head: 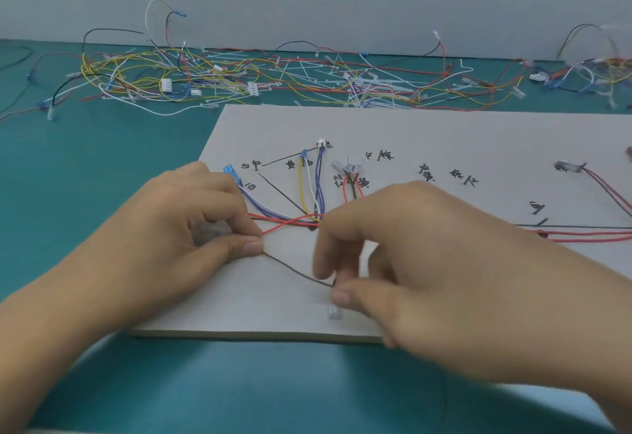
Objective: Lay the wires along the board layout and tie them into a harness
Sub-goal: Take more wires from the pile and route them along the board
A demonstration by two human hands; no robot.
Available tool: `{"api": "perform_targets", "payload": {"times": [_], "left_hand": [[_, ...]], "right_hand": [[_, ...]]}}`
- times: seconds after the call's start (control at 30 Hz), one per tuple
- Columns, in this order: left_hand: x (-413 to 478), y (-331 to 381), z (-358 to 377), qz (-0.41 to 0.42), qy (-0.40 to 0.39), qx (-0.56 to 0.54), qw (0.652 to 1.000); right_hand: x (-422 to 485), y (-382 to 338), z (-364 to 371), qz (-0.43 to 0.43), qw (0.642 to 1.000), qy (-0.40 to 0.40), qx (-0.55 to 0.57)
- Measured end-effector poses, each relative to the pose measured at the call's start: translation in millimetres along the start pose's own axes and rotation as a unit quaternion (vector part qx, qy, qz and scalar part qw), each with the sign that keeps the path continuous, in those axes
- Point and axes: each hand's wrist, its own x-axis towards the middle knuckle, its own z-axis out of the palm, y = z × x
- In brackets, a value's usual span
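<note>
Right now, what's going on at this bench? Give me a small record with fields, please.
Surface: pale board with handwritten marks, on a teal table
Left hand: fingers pinch a dark wire
Right hand: fingers pinch the same wire near its clear terminal
Already on board: coloured wires fanning from one junction; blue connector
Behind: loose wire pile by the wall

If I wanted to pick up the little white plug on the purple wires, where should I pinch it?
Probably pinch the white plug by its two sides, coming from the far edge of the board. The purple wires leave its near end, so that end is crowded.
</note>
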Motion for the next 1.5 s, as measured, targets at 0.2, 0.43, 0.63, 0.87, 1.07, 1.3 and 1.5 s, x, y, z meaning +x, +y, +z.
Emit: {"api": "perform_targets", "payload": {"times": [0.2,0.43,0.63,0.87,1.07,1.3,1.5], "left_hand": [[8,4,-9,0.001,-0.045,0.038,0.998],[43,40,-4,0.019,-0.074,0.036,0.996],[83,60,18,0.027,-0.188,0.049,0.981],[84,53,28,0.006,-0.136,-0.02,0.99],[89,55,35,-0.01,-0.109,-0.033,0.993],[87,41,20,-0.047,-0.119,-0.014,0.992],[77,15,-6,-0.111,-0.127,-0.027,0.985]], "right_hand": [[-19,41,-9,0.067,0.995,0.034,0.064],[-8,67,-16,0.108,0.99,0.08,0.044],[8,69,-15,0.118,0.98,0.155,0.049],[16,67,-4,0.103,0.98,0.17,0.01],[20,60,-1,0.084,0.981,0.176,-0.016],[41,42,7,0.056,0.98,0.184,-0.05],[62,30,4,0.043,0.984,0.17,0.039]]}}
